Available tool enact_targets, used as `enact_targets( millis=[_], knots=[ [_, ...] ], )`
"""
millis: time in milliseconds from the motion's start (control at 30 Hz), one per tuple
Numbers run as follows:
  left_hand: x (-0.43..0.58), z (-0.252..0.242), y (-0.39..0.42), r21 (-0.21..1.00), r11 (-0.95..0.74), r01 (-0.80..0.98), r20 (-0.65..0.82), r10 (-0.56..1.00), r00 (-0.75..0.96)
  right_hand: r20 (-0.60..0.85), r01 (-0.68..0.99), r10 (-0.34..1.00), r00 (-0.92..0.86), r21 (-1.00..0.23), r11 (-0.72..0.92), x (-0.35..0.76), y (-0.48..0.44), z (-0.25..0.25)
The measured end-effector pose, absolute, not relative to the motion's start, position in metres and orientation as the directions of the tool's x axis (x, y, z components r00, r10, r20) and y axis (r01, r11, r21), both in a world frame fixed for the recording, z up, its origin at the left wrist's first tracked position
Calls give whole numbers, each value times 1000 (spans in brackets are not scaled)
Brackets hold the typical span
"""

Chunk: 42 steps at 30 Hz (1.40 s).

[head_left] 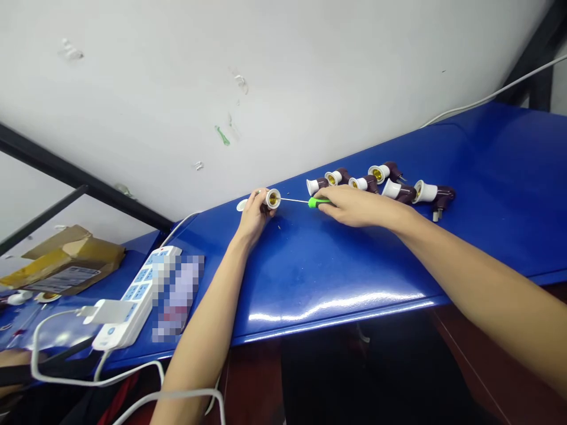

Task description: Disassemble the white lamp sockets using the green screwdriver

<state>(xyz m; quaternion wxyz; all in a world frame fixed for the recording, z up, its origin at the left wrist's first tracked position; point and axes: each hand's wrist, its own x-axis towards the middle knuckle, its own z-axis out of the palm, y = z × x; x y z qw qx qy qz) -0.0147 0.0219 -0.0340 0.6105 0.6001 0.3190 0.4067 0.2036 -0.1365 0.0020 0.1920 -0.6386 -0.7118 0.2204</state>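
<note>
My left hand (pixel 254 213) is closed around a white lamp socket (pixel 273 199), its brass-coloured threaded mouth facing right. A screwdriver (pixel 313 202) with a green and black handle is gripped in my right hand (pixel 349 205). Its thin shaft runs left, and the tip reaches into the socket's mouth; what it touches inside is hidden. A small white oval piece (pixel 241 205) lies just left of my left hand. Beyond my right hand, several lamp sockets with white collars and dark maroon plug bodies, one of them an angled plug-in socket (pixel 434 193), rest on the blue table.
A white power strip (pixel 142 292) with a plugged-in charger (pixel 108 311) lies left on the blue table (pixel 328 265), beside a pixelated flat item (pixel 179 298). Farther left sits a cardboard box (pixel 66 260). A white cable (pixel 128 372) loops across the lower left. A white wall (pixel 287 77) rises behind.
</note>
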Motion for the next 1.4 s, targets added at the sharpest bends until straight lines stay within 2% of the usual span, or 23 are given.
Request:
enact_targets(
  millis=[233,367,500,667,800,900,1100,1400],
  knots=[
    [-14,-34,21,992,-66,-106,109,875,472,9,801,995,-97,-593,83,203,-136,1],
    [-14,-33,20,992,-69,-102,110,877,468,-11,816,996,-84,-575,63,204,-136,0],
    [-12,-31,17,994,-55,-99,94,887,452,35,827,993,-109,-552,110,206,-135,-1],
    [-11,-29,15,993,-57,-102,98,885,455,-62,829,993,-98,-557,47,205,-135,0],
    [-11,-30,15,993,-70,-97,108,881,461,8,837,993,-121,-537,106,205,-134,-1],
    [-11,-31,16,993,-71,-95,108,875,472,8,831,988,-156,-540,136,206,-134,-2],
    [-14,-36,21,994,-74,-78,102,877,469,-45,825,995,-87,-564,47,208,-136,3],
    [-14,-39,23,996,-87,-38,94,882,462,55,868,992,-111,-480,124,203,-137,4]
  ],
)
